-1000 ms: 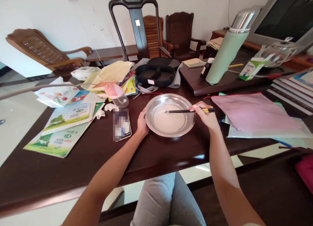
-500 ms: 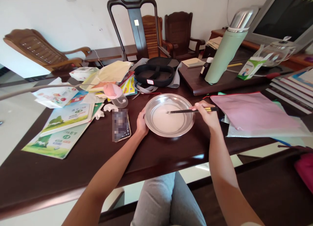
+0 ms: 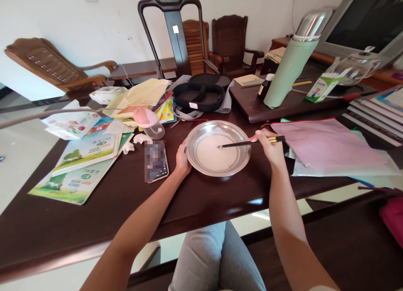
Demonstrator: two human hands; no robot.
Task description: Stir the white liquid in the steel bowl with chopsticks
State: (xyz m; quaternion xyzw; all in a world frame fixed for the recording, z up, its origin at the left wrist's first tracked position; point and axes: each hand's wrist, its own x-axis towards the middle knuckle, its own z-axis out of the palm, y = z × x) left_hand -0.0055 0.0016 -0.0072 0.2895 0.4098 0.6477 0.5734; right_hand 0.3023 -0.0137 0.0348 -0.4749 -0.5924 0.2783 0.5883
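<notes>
Dark wooden table [image 3: 217,201]; on it metal bowl [image 3: 218,171], at 9 o'clock from right hand [image 3: 269,147]. Right hand closed round chopsticks [image 3: 236,144], long axis 3-to-9 o'clock, tips at pale contents [image 3: 214,157]. Left hand [image 3: 183,158] nearer, clamped on bowl's 9 o'clock rim.

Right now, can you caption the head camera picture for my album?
Left hand holding the edge of a metal bowl, right hand holding black chopsticks, tips at its whitish contents.
</notes>
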